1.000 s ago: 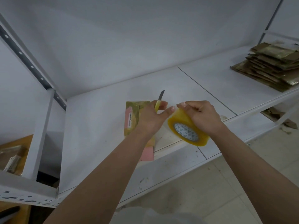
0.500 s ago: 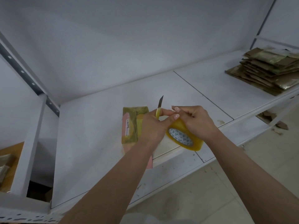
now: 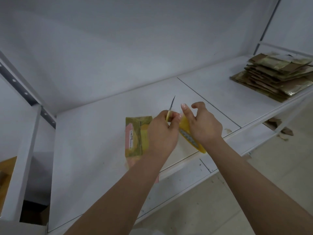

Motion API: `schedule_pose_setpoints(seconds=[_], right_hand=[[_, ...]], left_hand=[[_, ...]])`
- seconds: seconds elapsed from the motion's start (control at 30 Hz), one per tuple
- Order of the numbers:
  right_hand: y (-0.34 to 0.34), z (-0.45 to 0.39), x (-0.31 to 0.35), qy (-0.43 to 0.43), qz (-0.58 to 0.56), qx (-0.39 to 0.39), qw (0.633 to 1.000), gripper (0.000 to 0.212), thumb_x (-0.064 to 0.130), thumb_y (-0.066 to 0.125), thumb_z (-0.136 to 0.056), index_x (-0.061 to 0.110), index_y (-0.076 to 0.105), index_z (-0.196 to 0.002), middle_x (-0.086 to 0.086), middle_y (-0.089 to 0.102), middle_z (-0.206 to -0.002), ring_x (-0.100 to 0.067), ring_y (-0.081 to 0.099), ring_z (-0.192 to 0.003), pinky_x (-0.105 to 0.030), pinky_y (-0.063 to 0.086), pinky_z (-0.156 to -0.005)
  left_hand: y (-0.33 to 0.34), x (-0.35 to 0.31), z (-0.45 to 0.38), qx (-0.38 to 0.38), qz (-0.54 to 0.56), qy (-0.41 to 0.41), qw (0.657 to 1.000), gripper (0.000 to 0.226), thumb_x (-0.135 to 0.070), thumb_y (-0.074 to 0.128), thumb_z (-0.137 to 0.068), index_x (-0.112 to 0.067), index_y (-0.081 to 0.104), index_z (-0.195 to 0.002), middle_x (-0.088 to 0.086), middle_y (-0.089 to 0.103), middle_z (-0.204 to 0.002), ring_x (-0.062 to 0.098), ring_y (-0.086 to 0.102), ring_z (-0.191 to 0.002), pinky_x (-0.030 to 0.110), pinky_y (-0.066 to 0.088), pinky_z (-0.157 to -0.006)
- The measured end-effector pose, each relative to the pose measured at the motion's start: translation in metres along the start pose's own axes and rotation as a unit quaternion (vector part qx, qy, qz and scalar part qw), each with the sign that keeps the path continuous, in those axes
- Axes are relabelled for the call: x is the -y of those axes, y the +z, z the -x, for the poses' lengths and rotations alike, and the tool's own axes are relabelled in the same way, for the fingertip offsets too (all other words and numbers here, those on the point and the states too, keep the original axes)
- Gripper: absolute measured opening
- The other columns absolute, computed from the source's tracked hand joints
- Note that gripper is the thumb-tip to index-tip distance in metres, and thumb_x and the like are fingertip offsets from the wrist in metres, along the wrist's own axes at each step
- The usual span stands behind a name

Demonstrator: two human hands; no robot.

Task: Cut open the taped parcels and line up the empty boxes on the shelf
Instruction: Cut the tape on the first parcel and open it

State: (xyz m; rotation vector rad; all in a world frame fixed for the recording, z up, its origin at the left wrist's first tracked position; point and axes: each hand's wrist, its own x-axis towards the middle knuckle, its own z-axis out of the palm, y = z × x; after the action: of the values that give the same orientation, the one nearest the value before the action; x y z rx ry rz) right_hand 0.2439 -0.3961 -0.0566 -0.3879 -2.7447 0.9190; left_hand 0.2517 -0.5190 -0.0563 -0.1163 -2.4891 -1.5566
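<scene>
From my feed the parcel lies flat on the shelf, long axis running away from me, just left of and partly under my left hand, which pinches the knife blade-up, while my right hand, fingers half-spread, holds the tape roll.

White wall behind. Perforated grey upright at far left. Brown wooden surface beyond the left post. Pale tiled floor at lower right, with cardboard scraps lying on it.
</scene>
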Motion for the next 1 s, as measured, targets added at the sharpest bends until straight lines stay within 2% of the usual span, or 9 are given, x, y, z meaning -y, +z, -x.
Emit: schedule_pose_setpoints(seconds=[0.17,0.23,0.33,0.43,0.57,0.67,0.77,0.9,1.0], right_hand=[[0.007,-0.005,-0.004,-0.006,0.018,-0.04,0.999,0.064,0.067,0.025,-0.094,0.018,0.045,-0.131,0.004,0.056,-0.07,-0.02,0.057,-0.075,-0.031,0.035,-0.066],[0.011,-0.007,-0.005,-0.005,0.021,-0.046,0.999,0.056,0.062,0.028,-0.098,0.019,0.045,-0.129,0.002,0.062,-0.075,-0.021,0.059,-0.076,-0.031,0.036,-0.066],[0.015,-0.009,-0.008,-0.007,0.05,-0.056,0.997,0.044,0.052,0.034,-0.101,0.019,0.046,-0.128,0.002,0.06,-0.073,-0.022,0.057,-0.07,-0.03,0.035,-0.061],[0.02,-0.013,-0.01,-0.027,0.116,-0.065,0.991,0.042,0.049,0.035,-0.102,0.018,0.046,-0.128,0.003,0.053,-0.067,-0.023,0.052,-0.064,-0.03,0.031,-0.057],[0.028,-0.017,-0.013,-0.059,0.199,-0.053,0.977,0.041,0.046,0.033,-0.104,0.017,0.042,-0.131,0.002,0.05,-0.064,-0.03,0.055,-0.065,-0.031,0.031,-0.06],[0.039,-0.017,-0.027,-0.063,0.23,-0.039,0.97,0.04,0.044,0.035,-0.103,0.017,0.04,-0.133,-0.009,0.067,-0.084,-0.032,0.065,-0.078,-0.032,0.036,-0.062],[0.062,-0.007,-0.038,-0.059,0.233,-0.022,0.971,0.046,0.044,0.035,-0.102,0.012,0.036,-0.135,-0.012,0.068,-0.096,-0.032,0.066,-0.08,-0.033,0.041,-0.062],[0.087,0.006,-0.042,-0.016,0.276,0.066,0.959,0.052,0.045,0.037,-0.102,0.004,0.032,-0.134,-0.018,0.062,-0.119,-0.035,0.063,-0.103,-0.042,0.043,-0.084],[0.095,0.013,-0.04,-0.023,0.248,0.005,0.968,0.051,0.041,0.049,-0.098,0.001,0.046,-0.129,-0.026,0.058,-0.122,-0.043,0.054,-0.112,-0.05,0.037,-0.094]], left_hand=[[-0.001,-0.013,0.0,0.018,0.183,-0.192,0.964,0.012,-0.029,0.068,-0.091,-0.022,0.07,-0.081,-0.007,0.071,-0.083,-0.001,0.06,-0.071,0.009,0.038,-0.056],[-0.006,-0.014,-0.002,0.033,0.201,-0.224,0.953,0.009,-0.026,0.071,-0.089,-0.018,0.072,-0.084,-0.007,0.068,-0.077,-0.001,0.055,-0.059,0.011,0.037,-0.051],[-0.017,-0.011,0.0,0.101,0.166,-0.204,0.96,0.011,-0.021,0.071,-0.089,-0.013,0.074,-0.096,-0.011,0.057,-0.063,-0.004,0.047,-0.043,0.006,0.035,-0.043],[-0.03,-0.01,0.002,0.154,0.118,-0.181,0.964,0.018,-0.025,0.07,-0.09,-0.017,0.074,-0.105,-0.009,0.067,-0.083,-0.005,0.057,-0.068,0.0,0.039,-0.049],[-0.065,0.0,-0.006,0.061,0.102,-0.164,0.979,0.01,-0.026,0.068,-0.088,-0.019,0.075,-0.087,0.001,0.075,-0.088,0.013,0.069,-0.08,0.022,0.053,-0.074],[-0.098,0.025,-0.013,-0.005,-0.014,-0.141,0.99,0.013,-0.03,0.06,-0.092,-0.021,0.07,-0.09,-0.006,0.071,-0.086,0.018,0.067,-0.084,0.032,0.052,-0.078],[-0.124,0.064,-0.01,-0.016,-0.238,-0.144,0.961,0.027,-0.036,0.046,-0.1,-0.018,0.064,-0.111,0.002,0.061,-0.107,0.022,0.059,-0.091,0.029,0.043,-0.08],[-0.14,0.124,0.007,0.037,-0.377,-0.188,0.906,0.03,-0.025,0.038,-0.104,-0.005,0.054,-0.118,0.017,0.047,-0.119,0.038,0.059,-0.095,0.042,0.046,-0.081],[-0.14,0.157,0.024,0.086,-0.424,-0.216,0.875,0.025,-0.018,0.038,-0.103,-0.003,0.053,-0.117,0.017,0.046,-0.12,0.034,0.053,-0.104,0.038,0.044,-0.081]])
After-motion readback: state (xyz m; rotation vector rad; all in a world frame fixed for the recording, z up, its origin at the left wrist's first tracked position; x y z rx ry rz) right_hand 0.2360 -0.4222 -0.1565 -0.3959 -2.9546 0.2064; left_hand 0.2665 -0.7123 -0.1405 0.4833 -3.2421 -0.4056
